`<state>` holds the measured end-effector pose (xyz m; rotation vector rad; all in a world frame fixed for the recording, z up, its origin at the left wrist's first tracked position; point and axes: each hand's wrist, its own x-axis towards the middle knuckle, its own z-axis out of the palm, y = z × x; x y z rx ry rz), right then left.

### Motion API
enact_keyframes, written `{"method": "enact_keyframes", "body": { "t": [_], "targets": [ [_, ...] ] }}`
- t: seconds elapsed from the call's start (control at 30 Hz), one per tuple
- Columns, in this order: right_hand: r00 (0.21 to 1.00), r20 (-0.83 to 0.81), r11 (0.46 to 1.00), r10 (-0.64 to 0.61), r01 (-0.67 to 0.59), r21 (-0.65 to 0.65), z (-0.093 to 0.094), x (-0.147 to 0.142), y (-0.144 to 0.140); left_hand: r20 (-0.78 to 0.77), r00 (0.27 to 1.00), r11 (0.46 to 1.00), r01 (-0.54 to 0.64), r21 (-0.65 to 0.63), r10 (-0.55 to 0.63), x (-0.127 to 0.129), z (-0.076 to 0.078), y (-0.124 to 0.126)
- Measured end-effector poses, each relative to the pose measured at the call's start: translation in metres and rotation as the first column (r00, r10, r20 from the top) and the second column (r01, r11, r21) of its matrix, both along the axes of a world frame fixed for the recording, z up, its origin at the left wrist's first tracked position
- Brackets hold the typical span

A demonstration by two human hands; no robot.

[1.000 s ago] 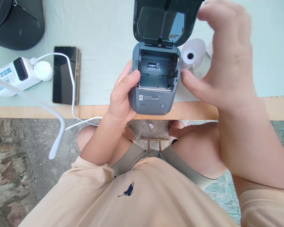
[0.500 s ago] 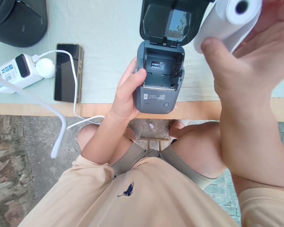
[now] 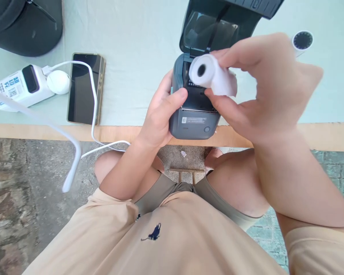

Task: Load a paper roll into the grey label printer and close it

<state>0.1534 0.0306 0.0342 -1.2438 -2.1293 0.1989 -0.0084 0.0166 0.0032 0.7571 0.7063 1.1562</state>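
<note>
A dark grey-blue label printer with its lid swung up is gripped by my left hand, the thumb lying on the edge of its paper bay. Between thumb and fingers, my right hand pinches a white paper roll. The roll is tilted over the open bay, its hollow end facing left, and a loose flap of paper hangs from it. It covers much of the bay, so whether it touches the inside I cannot tell. A power button sits on the printer's front.
On the left of the cloth-covered table lie a phone, a white power bank with a cable, and a black bag. A white cylinder with a dark end is at the right. The wooden table edge runs in front of me.
My right hand has brought the paper roll left and down, from beside the raised lid to over the open bay. The printer has shifted slightly right in my left hand.
</note>
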Motion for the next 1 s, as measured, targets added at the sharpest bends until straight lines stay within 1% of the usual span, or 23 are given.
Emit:
{"method": "enact_keyframes", "body": {
  "t": [0.1, 0.2, 0.27, 0.3, 0.37, 0.43, 0.53, 0.6, 0.67, 0.73, 0.77, 0.83, 0.9, 0.93, 1.0],
  "targets": [
    [0.992, 0.130, 0.996, -0.002, -0.010, 0.093, -0.007, 0.000, 0.001, -0.024, 1.000, 1.000, 0.020, 0.003, -0.019, -0.002, 0.000, 0.000],
    [0.994, 0.106, 0.987, 0.027, -0.044, 0.156, -0.011, 0.002, 0.004, -0.023, 0.999, 0.999, 0.035, 0.034, -0.035, -0.003, -0.004, 0.002],
    [0.997, 0.071, 0.978, 0.043, -0.057, 0.202, -0.011, 0.002, 0.004, -0.031, 0.999, 0.998, 0.039, 0.056, -0.037, -0.004, -0.011, 0.006],
    [0.996, 0.059, 0.971, 0.065, -0.077, 0.228, -0.011, 0.002, 0.003, -0.026, 0.999, 0.996, 0.039, 0.074, -0.037, -0.005, -0.015, 0.008],
    [0.988, 0.048, 0.950, 0.149, -0.156, 0.270, -0.011, 0.001, 0.000, 0.001, 0.999, 0.991, 0.053, 0.124, -0.053, -0.006, -0.023, 0.012],
    [0.970, 0.052, 0.927, 0.237, -0.242, 0.285, -0.012, 0.000, -0.002, 0.014, 0.994, 0.972, 0.102, 0.213, -0.108, -0.007, -0.027, 0.014],
    [0.956, 0.020, 0.921, 0.293, -0.288, 0.264, -0.014, 0.000, -0.004, -0.108, 0.994, 0.979, 0.050, 0.197, -0.029, -0.008, -0.024, 0.012],
    [0.963, -0.033, 0.935, 0.269, -0.253, 0.247, -0.013, 0.001, -0.004, -0.160, 0.987, 0.980, 0.046, 0.195, -0.015, -0.007, -0.021, 0.009],
    [0.982, -0.066, 0.964, 0.177, -0.160, 0.210, -0.011, 0.003, -0.003, -0.180, 0.983, 0.975, 0.060, 0.212, -0.021, -0.007, -0.021, 0.008],
    [0.996, -0.039, 0.989, 0.078, -0.072, 0.129, -0.009, 0.005, -0.003, -0.201, 0.980, 0.969, 0.066, 0.236, -0.018, -0.007, -0.024, 0.009],
    [0.999, -0.011, 0.995, 0.053, -0.052, 0.088, -0.008, 0.005, -0.002, -0.205, 0.979, 0.965, 0.067, 0.253, -0.015, -0.007, -0.026, 0.010],
    [0.998, 0.040, 0.999, 0.044, -0.045, 0.027, -0.008, 0.006, -0.002, -0.208, 0.978, 0.959, 0.069, 0.275, -0.010, -0.007, -0.030, 0.012],
    [0.998, 0.043, 0.998, 0.053, -0.054, 0.029, -0.008, 0.006, -0.002, -0.217, 0.976, 0.955, 0.063, 0.290, 0.002, -0.007, -0.033, 0.014],
    [0.999, 0.026, 0.998, 0.038, -0.039, 0.041, -0.008, 0.007, -0.003, -0.228, 0.974, 0.954, 0.063, 0.293, 0.006, -0.007, -0.034, 0.015],
    [0.997, -0.061, 0.998, -0.042, 0.045, 0.053, -0.007, 0.008, -0.005, -0.264, 0.965, 0.952, 0.079, 0.297, 0.002, -0.008, -0.035, 0.016]
  ]
}}
